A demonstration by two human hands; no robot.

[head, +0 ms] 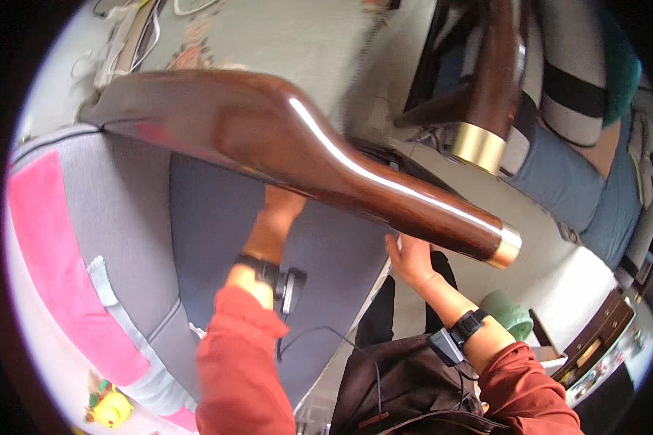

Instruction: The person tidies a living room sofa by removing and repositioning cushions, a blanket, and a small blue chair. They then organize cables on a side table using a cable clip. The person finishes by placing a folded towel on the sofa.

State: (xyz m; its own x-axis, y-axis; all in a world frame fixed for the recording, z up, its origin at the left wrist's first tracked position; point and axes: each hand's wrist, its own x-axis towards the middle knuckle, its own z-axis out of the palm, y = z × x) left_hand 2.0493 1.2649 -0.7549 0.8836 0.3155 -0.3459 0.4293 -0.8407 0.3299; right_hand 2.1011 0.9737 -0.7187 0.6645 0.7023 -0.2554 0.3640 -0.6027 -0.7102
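A glossy dark brown wooden furniture part [305,147] with a brass-coloured leg tip [510,247] stretches tilted across the view, close to the camera. My left hand [285,201] reaches up to its lower edge, and the fingers are hidden behind the wood. Below the leg is my right hand [411,258], thumb side visible, other fingers partly hidden; a small white bit shows beside it. Whether either hand grips the wood cannot be seen. A second dark wooden leg [495,81] with a brass-coloured tip [479,148] points down at the upper right.
A grey sofa [136,217] with a pink cloth [60,244] lies at the left, near a yellow plush toy [111,409]. White cables [155,32] run at the upper left. At the right are cushions [571,87], a green bin [509,315] and a dark drawer unit [601,323].
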